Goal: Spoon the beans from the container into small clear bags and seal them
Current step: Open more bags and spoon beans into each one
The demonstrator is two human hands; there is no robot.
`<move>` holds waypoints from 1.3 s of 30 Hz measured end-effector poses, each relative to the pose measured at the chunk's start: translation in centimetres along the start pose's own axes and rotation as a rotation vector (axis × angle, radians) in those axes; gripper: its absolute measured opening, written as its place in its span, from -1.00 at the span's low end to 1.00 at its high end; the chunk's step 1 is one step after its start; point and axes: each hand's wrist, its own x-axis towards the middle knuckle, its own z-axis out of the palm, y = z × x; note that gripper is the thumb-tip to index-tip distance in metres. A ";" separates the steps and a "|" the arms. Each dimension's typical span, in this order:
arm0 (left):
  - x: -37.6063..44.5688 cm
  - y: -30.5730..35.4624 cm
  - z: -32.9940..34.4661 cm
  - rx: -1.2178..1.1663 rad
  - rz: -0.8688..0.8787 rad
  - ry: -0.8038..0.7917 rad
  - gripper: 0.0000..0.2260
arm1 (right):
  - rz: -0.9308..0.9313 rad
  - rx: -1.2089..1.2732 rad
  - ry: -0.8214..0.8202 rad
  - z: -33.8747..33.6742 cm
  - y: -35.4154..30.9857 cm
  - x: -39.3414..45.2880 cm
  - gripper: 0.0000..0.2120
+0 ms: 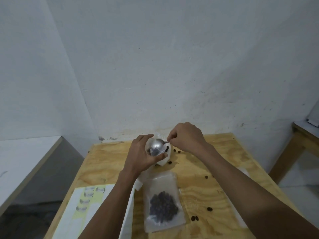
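Plywood surface (198,187) against a white wall, loose beans (209,209) scattered on it, likely spills from scooping. Sticker sheet (86,202) at the near left edge, probably labels kept handy. One filled clear bag (161,202) lies flat near centre with a dark clump of beans inside; seal state unclear. Behind it, left hand (141,157) has its grip closed around a small white container (164,159) and what looks like an open clear bag (158,135), steadying both. Right hand (187,138) has its grip pinched on the handle of a metal spoon (156,149), bowl sitting over the container mouth, so scooping or tipping; which one, can't tell.
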 end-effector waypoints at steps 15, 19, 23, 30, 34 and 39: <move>0.2 0.2 -0.5 -0.442 -0.273 0.099 -0.30 | 0.191 -0.104 0.118 4.2 3.6 -0.5 -0.84; 0.4 0.0 0.1 -0.461 -0.281 0.091 -0.28 | 0.172 -0.128 0.110 4.4 3.2 -0.4 -0.85; 0.6 -0.3 0.6 -0.479 -0.304 0.081 -0.29 | 0.155 -0.150 0.063 5.2 2.7 -0.3 -0.84; 0.8 -0.4 1.1 -0.540 -0.329 0.068 -0.38 | 0.050 -0.243 -0.016 5.6 0.0 -1.3 -0.83; 1.0 -0.6 1.2 -0.573 -0.329 0.051 -0.40 | 0.138 -0.027 -0.013 7.6 0.4 -1.0 -0.86; 1.1 -0.5 1.1 -0.607 -0.321 0.046 -0.43 | 0.365 0.353 -0.070 7.7 2.0 0.0 -0.83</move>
